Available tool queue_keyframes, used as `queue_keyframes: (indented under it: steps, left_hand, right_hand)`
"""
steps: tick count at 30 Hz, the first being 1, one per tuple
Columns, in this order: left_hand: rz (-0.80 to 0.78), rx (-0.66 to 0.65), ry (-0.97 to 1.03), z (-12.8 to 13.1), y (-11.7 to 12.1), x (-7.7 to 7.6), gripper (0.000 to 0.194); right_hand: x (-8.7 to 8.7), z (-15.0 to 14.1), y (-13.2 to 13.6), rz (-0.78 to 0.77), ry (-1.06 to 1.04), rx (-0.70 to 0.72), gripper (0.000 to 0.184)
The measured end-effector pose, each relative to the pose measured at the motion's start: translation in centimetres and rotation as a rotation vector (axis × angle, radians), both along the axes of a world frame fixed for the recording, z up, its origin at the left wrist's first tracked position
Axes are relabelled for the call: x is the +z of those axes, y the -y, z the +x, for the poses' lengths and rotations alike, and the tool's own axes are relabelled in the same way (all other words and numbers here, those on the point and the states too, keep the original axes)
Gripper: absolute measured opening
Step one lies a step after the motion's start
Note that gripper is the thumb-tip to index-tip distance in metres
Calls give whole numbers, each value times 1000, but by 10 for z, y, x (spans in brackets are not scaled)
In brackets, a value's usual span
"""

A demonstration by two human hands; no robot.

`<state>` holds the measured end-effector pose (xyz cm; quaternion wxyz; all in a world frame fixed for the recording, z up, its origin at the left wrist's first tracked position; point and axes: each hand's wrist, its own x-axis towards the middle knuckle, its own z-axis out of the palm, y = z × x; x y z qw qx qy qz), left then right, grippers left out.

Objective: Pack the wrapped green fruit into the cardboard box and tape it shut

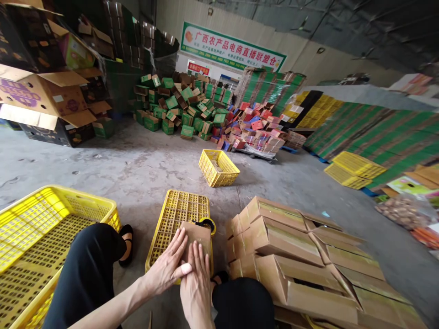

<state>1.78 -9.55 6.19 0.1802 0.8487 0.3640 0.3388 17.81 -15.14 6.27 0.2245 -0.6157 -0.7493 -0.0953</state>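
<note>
My left hand (169,262) and my right hand (195,276) lie flat on a small brown cardboard box (202,232), fingers stretched out and nearly side by side. The left thumb crosses over the right hand. Beneath the box is an upturned yellow plastic crate (174,205) with a grid bottom. A tape dispenser (208,224) with a yellow-rimmed roll rests just behind the box, partly hidden by it. Much of the box is covered by my hands.
Stacked brown cartons (295,237) stand close on the right. A large yellow crate (58,224) is at the left, and a smaller yellow crate (219,169) sits ahead on the concrete floor. Heaped green boxes (187,119) and red boxes (254,125) lie farther back.
</note>
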Motion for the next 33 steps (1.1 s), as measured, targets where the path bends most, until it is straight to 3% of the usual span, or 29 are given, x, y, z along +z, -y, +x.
queue_keyframes:
  steps: [3, 6, 13, 17, 23, 29, 33]
  left_hand:
    - [12, -10, -50, -1, 2, 0, 85]
    - [41, -22, -80, -5, 0, 1, 89]
    - [48, -75, -71, -13, 0, 5, 92]
    - [13, -70, -30, -11, 7, 7, 89]
    - [13, -108, -75, -9, 16, 13, 91]
    - [-33, -146, -96, -15, 11, 22, 86]
    - [-30, -157, -94, -26, 2, 21, 79]
  right_hand:
    - [3, -7, -1, -4, -33, 37, 68]
    - [5, 3, 0, 28, -18, 53, 64]
    - [-7, 39, 16, 37, -40, -85, 62]
    - [-13, 28, 20, 54, -52, -140, 68]
    - [-19, 10, 21, 85, -3, 2, 69]
    - [-5, 9, 21, 78, 13, 29, 68]
    - [2, 25, 18, 11, 32, 23, 59]
